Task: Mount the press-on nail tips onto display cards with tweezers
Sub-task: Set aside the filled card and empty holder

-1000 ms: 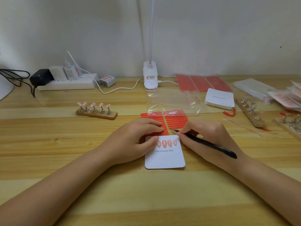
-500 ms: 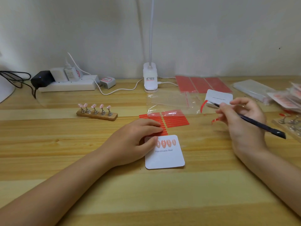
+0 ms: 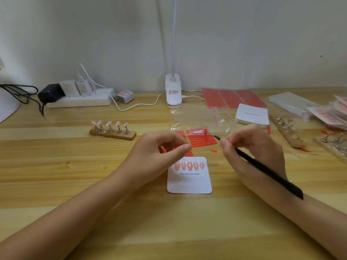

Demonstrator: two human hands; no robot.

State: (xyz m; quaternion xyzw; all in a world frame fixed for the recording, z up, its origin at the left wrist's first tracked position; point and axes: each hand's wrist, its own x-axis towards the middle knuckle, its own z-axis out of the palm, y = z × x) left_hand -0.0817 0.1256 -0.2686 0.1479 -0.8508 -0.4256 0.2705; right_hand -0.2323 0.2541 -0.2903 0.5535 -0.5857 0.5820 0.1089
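Observation:
A white display card (image 3: 189, 182) printed "Handmade Nail" lies on the wooden table with several pink nail tips (image 3: 189, 165) in a row along its top. My right hand (image 3: 251, 147) grips black tweezers (image 3: 262, 166), whose tip points at a sheet of red adhesive strips (image 3: 201, 138) just beyond the card. One red strip stands up from that sheet near the tip. My left hand (image 3: 161, 149) hovers above the card's upper left corner, thumb and fingers curled close, holding nothing that I can see.
A wooden stand (image 3: 112, 133) with several pink nail tips sits at the left. A clear plastic bag (image 3: 199, 119), a stack of white cards (image 3: 251, 115), red sheets (image 3: 232, 97), more stands (image 3: 287, 128) and a lamp base (image 3: 173, 91) lie behind. A power strip (image 3: 78, 99) is far left.
My right hand swung out to the right with the tweezers, then came back to the red strip sheet. My left hand lifted off the card.

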